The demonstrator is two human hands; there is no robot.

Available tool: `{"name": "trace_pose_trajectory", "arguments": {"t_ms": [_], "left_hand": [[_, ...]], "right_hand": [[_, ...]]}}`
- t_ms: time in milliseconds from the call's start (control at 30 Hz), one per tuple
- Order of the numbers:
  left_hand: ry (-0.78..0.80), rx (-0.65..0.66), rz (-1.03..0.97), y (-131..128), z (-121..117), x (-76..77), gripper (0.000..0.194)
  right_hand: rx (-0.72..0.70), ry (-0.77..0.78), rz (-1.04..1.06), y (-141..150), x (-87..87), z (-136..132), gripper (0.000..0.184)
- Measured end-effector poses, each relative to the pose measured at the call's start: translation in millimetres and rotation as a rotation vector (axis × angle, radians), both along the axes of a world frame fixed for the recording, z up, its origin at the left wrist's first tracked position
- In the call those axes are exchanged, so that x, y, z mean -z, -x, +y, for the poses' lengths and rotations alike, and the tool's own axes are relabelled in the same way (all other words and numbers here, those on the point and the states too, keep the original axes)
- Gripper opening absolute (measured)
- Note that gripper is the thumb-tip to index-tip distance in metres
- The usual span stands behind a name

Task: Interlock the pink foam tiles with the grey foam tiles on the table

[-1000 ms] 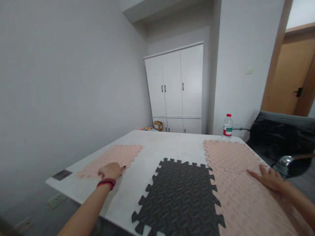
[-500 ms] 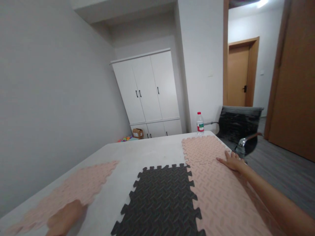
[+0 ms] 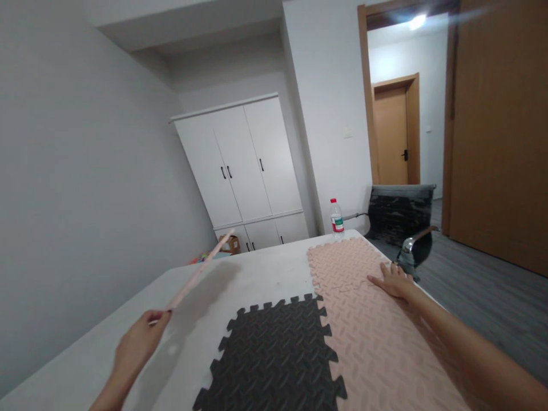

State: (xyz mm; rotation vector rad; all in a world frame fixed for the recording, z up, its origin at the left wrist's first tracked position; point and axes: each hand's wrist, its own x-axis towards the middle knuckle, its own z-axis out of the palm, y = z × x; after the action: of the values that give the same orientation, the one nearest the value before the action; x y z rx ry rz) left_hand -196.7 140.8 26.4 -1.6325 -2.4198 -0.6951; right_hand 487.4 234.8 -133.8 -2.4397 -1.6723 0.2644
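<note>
Pinched by its near edge in my left hand [image 3: 143,337], a pink foam mat tile [image 3: 201,269] hangs above the left side of the table, seen almost edge-on. My right hand [image 3: 394,281] lies flat with fingers spread over the seam between two joined pink tiles, the far one [image 3: 342,260] and the near one [image 3: 381,348]. Left of these sits a black foam mat tile [image 3: 274,357] with a diamond-plate texture. Its right edge meets the near pink tile; whether those teeth are fully locked I cannot tell. Its far and left teeth are free.
The white table [image 3: 265,271] carries a water bottle [image 3: 337,220] with a red cap at its far right corner. A black chair [image 3: 400,220] stands beyond the right edge. Behind are a cardboard box [image 3: 231,244] and a white cabinet [image 3: 240,165].
My left hand has taken the loose pink tile and raised it off the table, tilting it on edge. My right hand stays on the joined pink tiles. The view has shifted slightly.
</note>
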Motion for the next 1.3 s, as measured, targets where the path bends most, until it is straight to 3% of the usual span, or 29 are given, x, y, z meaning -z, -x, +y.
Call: {"name": "trace_pose_trajectory", "arguments": {"t_ms": [167,267,367,500,733,1067,1300], "left_hand": [[-0.024,0.420,-0.104,-86,58,30.2,0.032],[0.008,0.609,-0.121,-124,85,52.3,0.030],[0.068,0.726,-0.135,-135,97,66.6,0.029],[0.140,0.833,-0.161,-121,99,73.9,0.032],[0.217,0.841,-0.135,-100,97,76.9,0.033],[0.249,0.762,-0.012,-105,102,81.2,0.017],[0.249,0.677,0.038,-106,101,85.9,0.027]], "right_hand": [[0.003,-0.021,-0.008,5,-7.1,-7,0.098],[-0.009,-0.022,-0.003,9,-14.9,-12,0.094],[-0.012,-0.015,0.009,10,-19.2,-14,0.094],[-0.010,-0.019,0.017,10,-18.2,-13,0.095],[-0.020,-0.015,0.002,11,-18.4,-14,0.094],[-0.019,-0.016,0.002,12,-20.9,-15,0.094],[-0.018,-0.016,0.004,11,-21.0,-16,0.092]]}}
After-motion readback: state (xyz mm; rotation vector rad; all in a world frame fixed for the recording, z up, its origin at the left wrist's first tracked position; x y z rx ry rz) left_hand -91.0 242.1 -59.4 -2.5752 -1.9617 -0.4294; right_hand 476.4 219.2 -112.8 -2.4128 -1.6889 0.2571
